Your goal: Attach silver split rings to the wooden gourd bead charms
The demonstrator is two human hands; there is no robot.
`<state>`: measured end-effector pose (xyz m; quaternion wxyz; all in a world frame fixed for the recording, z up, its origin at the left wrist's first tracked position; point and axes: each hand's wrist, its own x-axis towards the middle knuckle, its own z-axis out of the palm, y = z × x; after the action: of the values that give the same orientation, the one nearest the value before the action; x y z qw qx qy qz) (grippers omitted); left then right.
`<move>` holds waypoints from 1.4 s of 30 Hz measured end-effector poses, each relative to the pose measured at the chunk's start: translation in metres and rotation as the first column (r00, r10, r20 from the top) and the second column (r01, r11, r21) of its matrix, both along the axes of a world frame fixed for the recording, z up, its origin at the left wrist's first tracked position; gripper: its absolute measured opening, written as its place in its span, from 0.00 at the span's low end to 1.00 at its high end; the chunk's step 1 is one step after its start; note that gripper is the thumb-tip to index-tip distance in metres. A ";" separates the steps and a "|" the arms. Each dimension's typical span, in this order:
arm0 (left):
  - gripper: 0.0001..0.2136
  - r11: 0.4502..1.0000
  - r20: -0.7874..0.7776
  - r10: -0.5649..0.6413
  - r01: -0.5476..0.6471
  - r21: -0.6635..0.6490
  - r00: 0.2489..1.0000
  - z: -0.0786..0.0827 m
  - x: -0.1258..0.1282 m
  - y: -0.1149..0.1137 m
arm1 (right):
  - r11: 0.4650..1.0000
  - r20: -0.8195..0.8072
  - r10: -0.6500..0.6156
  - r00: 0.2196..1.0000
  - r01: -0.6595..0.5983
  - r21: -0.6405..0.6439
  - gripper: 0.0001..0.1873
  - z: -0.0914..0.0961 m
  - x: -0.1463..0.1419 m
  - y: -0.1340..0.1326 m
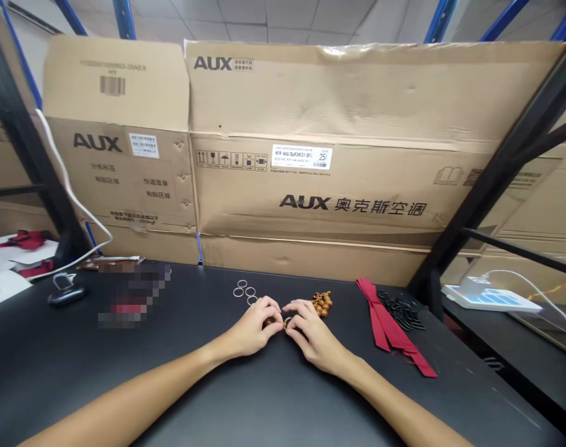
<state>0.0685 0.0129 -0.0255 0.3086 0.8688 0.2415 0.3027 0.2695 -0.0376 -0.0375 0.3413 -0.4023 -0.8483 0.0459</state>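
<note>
We had both hands together on the black bench (274, 397), fingertips meeting over a small brown bead (270, 322) and a metal ring (287, 321). Our left hand (254, 328) was curled, pinching the bead between thumb and forefinger; our right hand (313, 335) was likewise pinched, on the ring, though how firmly we could not tell, as the pieces were nearly hidden by the fingers.

Just behind our right hand lay a heap of wooden beads (323, 303), close but not touching it. Behind our left hand sat a cluster of loose key rings (246, 292), flat on the bench. To the right, near the beads, red ribbons (388, 323) stretched toward us, and beside them lay a pile of black clips (401, 310).

Far left we saw a black carabiner-like object (65, 292) and a white cable (73, 205) running up the rack. Large AUX cardboard boxes (339, 161) walled off the back of the bench. A black rack post (492, 174) slanted down at the right, with a white power strip (490, 298) beyond it. Nothing stood between our hands and the small parts.
</note>
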 end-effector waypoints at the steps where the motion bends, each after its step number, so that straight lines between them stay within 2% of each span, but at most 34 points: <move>1: 0.06 1.000 -0.005 -0.003 0.003 0.010 1.000 0.001 0.000 -0.001 | 1.000 -0.006 -0.001 1.000 0.001 -0.005 0.08 -0.001 0.000 0.000; 6: 0.05 0.994 -0.027 -0.016 0.019 0.110 1.000 0.004 0.000 -0.007 | 1.000 -0.033 0.007 0.999 -0.008 -0.026 0.08 -0.004 0.000 0.001; 9: 0.05 0.992 -0.020 -0.025 0.027 0.126 0.999 0.003 0.001 -0.007 | 0.999 -0.044 0.019 0.999 -0.021 -0.027 0.09 -0.002 -0.001 0.000; 16: 0.07 0.996 0.045 0.060 -0.057 -0.066 0.997 -0.003 0.002 0.004 | 0.999 -0.030 0.031 0.999 -0.032 -0.040 0.05 0.007 -0.002 -0.004; 27: 0.10 0.990 0.064 0.041 -0.032 -0.134 0.997 -0.007 0.003 0.008 | 0.998 -0.016 0.047 0.999 -0.048 -0.034 0.03 0.006 -0.003 -0.004; 32: 0.09 0.994 0.039 0.057 -0.053 -0.098 0.998 -0.002 0.002 0.004 | 0.998 -0.066 0.031 0.997 -0.035 -0.055 0.05 0.004 -0.002 -0.003; 38: 0.06 0.998 -0.012 -0.015 0.015 0.056 1.000 0.007 0.001 -0.009 | 0.998 -0.068 0.029 0.997 -0.032 -0.048 0.07 0.003 -0.001 -0.002; 42: 0.08 1.000 0.005 0.006 -0.006 -0.013 1.000 0.006 0.001 -0.007 | 0.999 -0.052 0.021 0.998 -0.024 -0.049 0.05 0.004 -0.002 -0.002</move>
<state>0.0699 0.0059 -0.0196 0.3137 0.8653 0.2454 0.3042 0.2678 -0.0396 -0.0333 0.3524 -0.3999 -0.8422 0.0811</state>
